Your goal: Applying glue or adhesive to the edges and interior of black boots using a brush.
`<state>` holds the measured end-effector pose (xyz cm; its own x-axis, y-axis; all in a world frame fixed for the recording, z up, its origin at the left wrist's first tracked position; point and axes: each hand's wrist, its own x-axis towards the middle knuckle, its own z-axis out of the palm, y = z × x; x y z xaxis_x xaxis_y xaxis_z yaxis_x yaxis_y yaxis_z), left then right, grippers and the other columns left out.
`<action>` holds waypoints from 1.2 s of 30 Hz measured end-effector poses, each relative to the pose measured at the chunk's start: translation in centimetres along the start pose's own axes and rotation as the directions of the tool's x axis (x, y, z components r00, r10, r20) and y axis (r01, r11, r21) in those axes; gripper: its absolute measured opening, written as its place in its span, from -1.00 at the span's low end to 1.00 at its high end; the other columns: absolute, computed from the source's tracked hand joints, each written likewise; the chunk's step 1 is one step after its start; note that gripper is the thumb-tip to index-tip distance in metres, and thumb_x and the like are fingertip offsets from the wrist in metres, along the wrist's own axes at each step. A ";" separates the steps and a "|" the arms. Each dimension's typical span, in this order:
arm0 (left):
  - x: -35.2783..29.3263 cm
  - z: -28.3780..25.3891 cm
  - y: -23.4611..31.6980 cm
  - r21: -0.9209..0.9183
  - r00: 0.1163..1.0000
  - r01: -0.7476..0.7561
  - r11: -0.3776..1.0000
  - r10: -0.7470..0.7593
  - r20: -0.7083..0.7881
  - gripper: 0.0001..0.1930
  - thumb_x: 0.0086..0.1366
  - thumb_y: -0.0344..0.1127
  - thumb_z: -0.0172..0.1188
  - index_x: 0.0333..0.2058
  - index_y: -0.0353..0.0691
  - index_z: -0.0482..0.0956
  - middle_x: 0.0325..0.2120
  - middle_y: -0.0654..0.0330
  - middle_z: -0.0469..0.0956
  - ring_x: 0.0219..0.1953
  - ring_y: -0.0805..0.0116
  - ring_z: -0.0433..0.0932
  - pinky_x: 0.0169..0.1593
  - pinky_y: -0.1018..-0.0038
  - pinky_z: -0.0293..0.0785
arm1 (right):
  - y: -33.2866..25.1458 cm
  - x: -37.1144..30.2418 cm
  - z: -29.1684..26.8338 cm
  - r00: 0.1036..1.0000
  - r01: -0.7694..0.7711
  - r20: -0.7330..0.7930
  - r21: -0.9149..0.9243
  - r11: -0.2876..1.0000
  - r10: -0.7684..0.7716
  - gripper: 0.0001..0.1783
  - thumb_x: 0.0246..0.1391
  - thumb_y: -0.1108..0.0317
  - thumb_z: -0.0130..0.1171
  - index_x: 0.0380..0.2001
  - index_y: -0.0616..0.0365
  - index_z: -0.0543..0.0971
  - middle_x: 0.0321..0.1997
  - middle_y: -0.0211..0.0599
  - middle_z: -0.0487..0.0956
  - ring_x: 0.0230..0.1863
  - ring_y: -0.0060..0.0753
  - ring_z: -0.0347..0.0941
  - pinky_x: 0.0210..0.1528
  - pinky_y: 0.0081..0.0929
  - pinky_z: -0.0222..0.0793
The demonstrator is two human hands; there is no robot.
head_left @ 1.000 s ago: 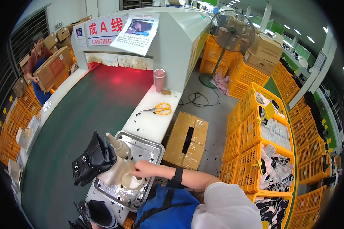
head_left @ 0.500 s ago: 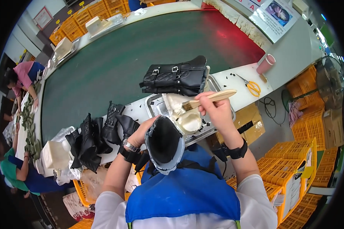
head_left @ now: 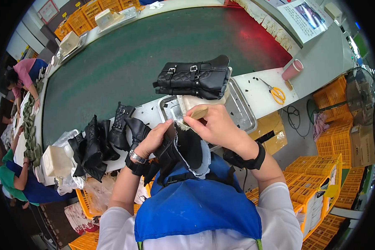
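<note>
My left hand [head_left: 153, 141] is closed on the edge of a black leather boot upper [head_left: 193, 151]. Its wide opening, with a pale grey lining edge, faces up in front of my blue apron. In my right hand [head_left: 216, 126] is a brush [head_left: 199, 112] with a pale wooden handle, its light bristles down against the rim of that upper. Beyond my hands, a pair of black boot uppers [head_left: 191, 77] with buckles and quilting lies over a cream-white container [head_left: 191, 101]. That container sits in a metal tray [head_left: 242, 102], partly hidden by my right hand.
More black boot uppers [head_left: 96, 146] lie to the left beside a cream block-shaped container [head_left: 56, 161]. Orange-handled scissors [head_left: 276, 95] and a pink cup [head_left: 291, 71] are at the right. A green conveyor belt [head_left: 112, 62] stretches beyond. Co-workers [head_left: 25, 75] stand at the far left.
The brush has come down from above the container to the rim of the boot upper, and my right hand with it. My left hand has tilted the upper, turning its opening to the right.
</note>
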<state>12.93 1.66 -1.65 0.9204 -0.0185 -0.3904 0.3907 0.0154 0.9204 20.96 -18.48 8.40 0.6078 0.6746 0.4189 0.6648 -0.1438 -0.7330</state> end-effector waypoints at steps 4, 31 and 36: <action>-0.7 0.4 1.6 0.096 1.000 0.013 0.995 -0.013 -0.011 -0.47 0.34 0.05 -0.21 -0.27 -0.39 0.48 -0.38 0.22 0.47 -0.32 0.51 0.37 -0.14 0.59 0.29 | 1.0 -0.6 -0.5 0.996 -0.041 0.068 -0.137 0.990 0.050 -0.84 -0.06 0.36 0.16 -0.50 0.26 0.56 -0.66 -0.15 0.48 -0.66 -0.26 0.42 -0.58 -0.48 0.29; 2.8 -1.3 -5.4 -0.511 0.964 0.138 0.848 0.002 0.264 -0.72 0.26 -0.32 0.03 -0.08 -0.28 0.44 -0.20 0.28 0.48 -0.20 0.58 0.39 -0.06 0.58 0.37 | 2.4 0.8 0.5 0.959 -0.181 -0.156 0.302 0.936 0.236 -0.82 -0.03 0.35 0.17 -0.45 0.29 0.58 -0.68 -0.37 0.50 -0.68 -0.70 0.30 -0.60 -0.65 0.20; 2.1 0.4 -3.3 -0.517 0.949 0.033 0.855 0.136 0.285 -0.73 0.31 -0.23 -0.06 -0.09 -0.21 0.41 -0.28 0.21 0.50 -0.25 0.41 0.49 -0.11 0.50 0.47 | 2.5 0.6 1.4 0.975 -0.164 -0.077 0.374 0.913 0.207 -0.84 -0.01 0.36 0.16 -0.47 0.27 0.56 -0.68 -0.46 0.47 -0.66 -0.75 0.28 -0.61 -0.67 0.17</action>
<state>13.59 1.17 -5.54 0.9235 -0.3001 -0.2390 0.3698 0.5298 0.7633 22.40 -17.43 6.12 0.7638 0.5725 0.2980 0.3444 0.0288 -0.9384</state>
